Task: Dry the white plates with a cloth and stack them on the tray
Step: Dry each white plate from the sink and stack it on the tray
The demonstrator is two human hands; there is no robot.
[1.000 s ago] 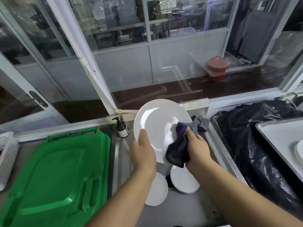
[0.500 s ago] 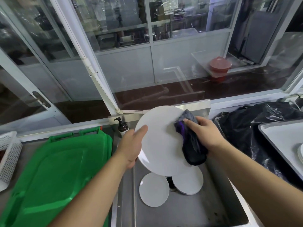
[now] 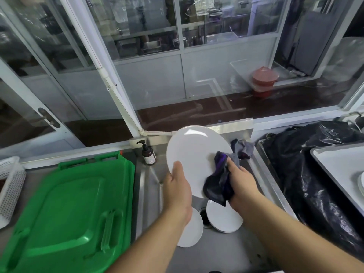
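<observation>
Plates are what this job is about, and one round white plate (image 3: 194, 154) is held up, tilted, over the steel sink (image 3: 220, 251). The left hand (image 3: 178, 191) grips its lower left edge, thumb on the face and fingers hidden behind. The right hand (image 3: 241, 184) is curled round a dark purple and grey cloth (image 3: 219, 182) and presses it on the plate's lower right side.

Two more white plates (image 3: 224, 217) lie flat in the sink below, by the drain. A second rag (image 3: 243, 148) sits on the sink's far corner. A brown pump bottle (image 3: 148, 153) stands near the green plastic lid (image 3: 69, 209); its label is too small to read. The metal tray (image 3: 334, 164) is far right, past a black plastic bag (image 3: 307, 164), with some plates on it already.

The plate looks hard, smooth and easy to break. If wet it may slip, so holding it by the rim seems best.
</observation>
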